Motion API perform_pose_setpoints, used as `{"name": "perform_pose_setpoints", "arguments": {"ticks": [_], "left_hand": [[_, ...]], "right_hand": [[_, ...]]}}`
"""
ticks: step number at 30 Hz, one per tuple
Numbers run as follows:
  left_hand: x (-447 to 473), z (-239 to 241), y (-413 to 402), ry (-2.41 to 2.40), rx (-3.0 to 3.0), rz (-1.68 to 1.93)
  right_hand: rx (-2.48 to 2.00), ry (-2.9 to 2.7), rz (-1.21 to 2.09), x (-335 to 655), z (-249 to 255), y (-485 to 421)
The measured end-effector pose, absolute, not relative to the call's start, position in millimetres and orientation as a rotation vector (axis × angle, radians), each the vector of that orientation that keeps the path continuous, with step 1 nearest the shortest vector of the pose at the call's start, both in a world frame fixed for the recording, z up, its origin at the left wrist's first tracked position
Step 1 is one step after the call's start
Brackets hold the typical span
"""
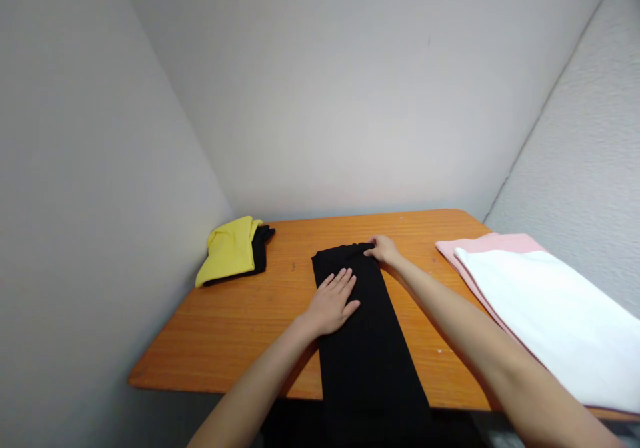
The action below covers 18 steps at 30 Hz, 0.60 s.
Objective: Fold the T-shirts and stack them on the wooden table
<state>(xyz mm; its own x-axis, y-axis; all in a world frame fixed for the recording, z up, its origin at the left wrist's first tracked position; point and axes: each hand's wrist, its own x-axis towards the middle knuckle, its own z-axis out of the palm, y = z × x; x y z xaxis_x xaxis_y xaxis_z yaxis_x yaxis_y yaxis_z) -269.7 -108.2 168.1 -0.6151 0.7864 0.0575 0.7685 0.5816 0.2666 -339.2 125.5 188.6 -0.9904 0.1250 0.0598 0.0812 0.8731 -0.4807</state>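
Note:
A long black garment (367,341) lies folded into a narrow strip down the middle of the orange table (235,328), its near end hanging over the front edge. My left hand (333,301) rests flat on it, fingers stretched out, pressing the cloth. My right hand (383,249) is at the strip's far right corner, fingers curled and pinching the black fabric there.
A folded yellow cloth (227,251) lies on a black one (261,248) at the table's back left. A white sheet of fabric (550,321) over a pink one (493,243) covers the right side. Grey walls close in on three sides.

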Motion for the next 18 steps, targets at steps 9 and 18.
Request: {"name": "perform_pose_setpoints", "arguments": {"ticks": [9, 18], "left_hand": [[-219, 223, -203, 2.529, 1.423, 0.438], [-156, 149, -201, 2.888, 1.599, 0.057]], "right_hand": [[0.975, -2.960, 0.649, -161, 205, 153], [1.071, -2.720, 0.306, -87, 125, 140]]}}
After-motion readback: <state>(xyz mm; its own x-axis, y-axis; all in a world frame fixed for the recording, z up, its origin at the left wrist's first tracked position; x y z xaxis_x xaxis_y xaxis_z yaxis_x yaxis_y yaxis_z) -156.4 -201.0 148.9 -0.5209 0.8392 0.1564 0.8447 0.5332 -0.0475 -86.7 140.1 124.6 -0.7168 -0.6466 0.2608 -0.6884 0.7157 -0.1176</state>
